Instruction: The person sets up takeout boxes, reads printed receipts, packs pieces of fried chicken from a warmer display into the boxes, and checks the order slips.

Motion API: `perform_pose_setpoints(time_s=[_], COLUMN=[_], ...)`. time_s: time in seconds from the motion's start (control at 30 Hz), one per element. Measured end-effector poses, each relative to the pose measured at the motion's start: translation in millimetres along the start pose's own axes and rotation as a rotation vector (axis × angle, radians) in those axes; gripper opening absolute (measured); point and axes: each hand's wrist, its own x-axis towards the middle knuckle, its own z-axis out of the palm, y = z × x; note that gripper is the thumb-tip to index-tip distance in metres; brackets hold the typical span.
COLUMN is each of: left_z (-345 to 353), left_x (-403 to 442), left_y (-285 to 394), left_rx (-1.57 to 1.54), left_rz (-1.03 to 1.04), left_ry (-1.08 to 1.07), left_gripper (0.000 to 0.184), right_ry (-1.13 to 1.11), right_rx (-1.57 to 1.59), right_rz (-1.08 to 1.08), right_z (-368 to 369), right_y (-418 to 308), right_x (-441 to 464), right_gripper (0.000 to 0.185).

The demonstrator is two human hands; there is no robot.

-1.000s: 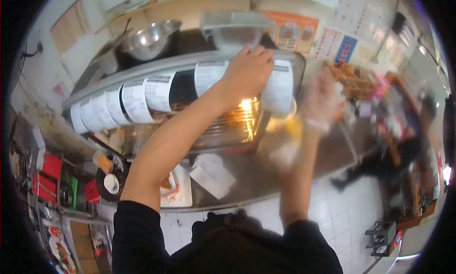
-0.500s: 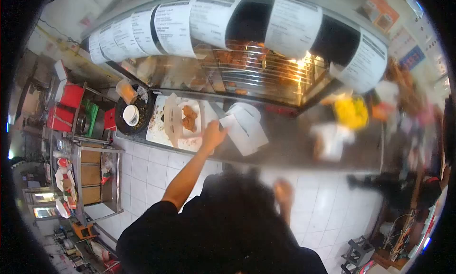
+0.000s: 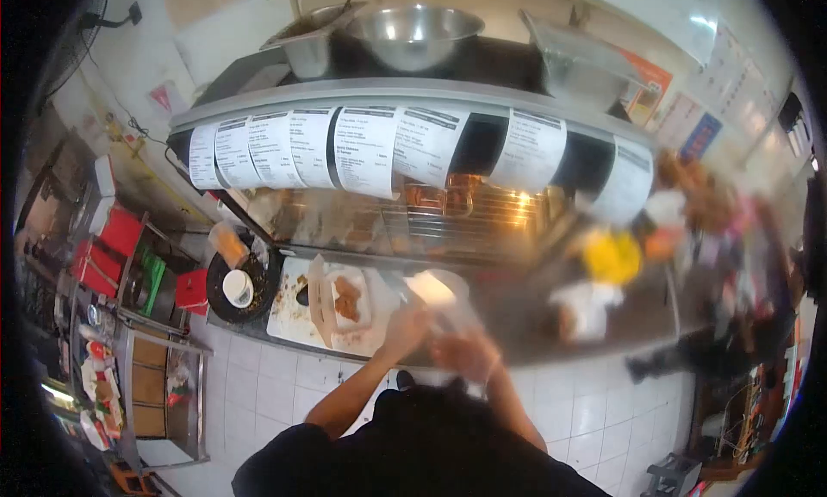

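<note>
Left hand [image 3: 408, 332] and right hand [image 3: 465, 353] blurred, close together at near edge of tabletop [image 3: 521, 318]; cannot tell either grip. White sheet [image 3: 430, 288] lies just beyond them, contact unclear; brown food piece [image 3: 347, 299] to its left.

Black short-sleeved top [image 3: 413, 454], bare forearms [image 3: 351, 404]

Fisheye bend, black corners; warm glow inside display case [image 3: 431, 230]; hands [image 3: 465, 354] motion-blurred; right side smeared.
</note>
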Motion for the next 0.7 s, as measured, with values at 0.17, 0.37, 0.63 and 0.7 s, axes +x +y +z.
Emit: perform_pose_setpoints(time_s=[0.17,0.37,0.63,0.7], left_z=[-118,-177,-203,-204], left_x=[-27,10,55,59], left_y=[73,108,172,175], left_rx=[0.268,-0.47,-1.15,-1.066], left_rz=[0.582,0.474,0.222,0.149], left_ry=[-0.288,0.256,0.036,0.034], left_gripper=[0.015,0.02,0.024,0.025], right_ry=[0.286,0.422,0.689,0.653], right_rx=[0.06,-0.542,-0.881,-0.631], right_rz=[-0.676,-1.072,-1.144,-0.96], right_z=[12,25,45,46], right_y=[-113,-229,-260,-257], right_x=[14,-24,-29,-27], right_gripper=[0.026,0.012,0.018,0.022])
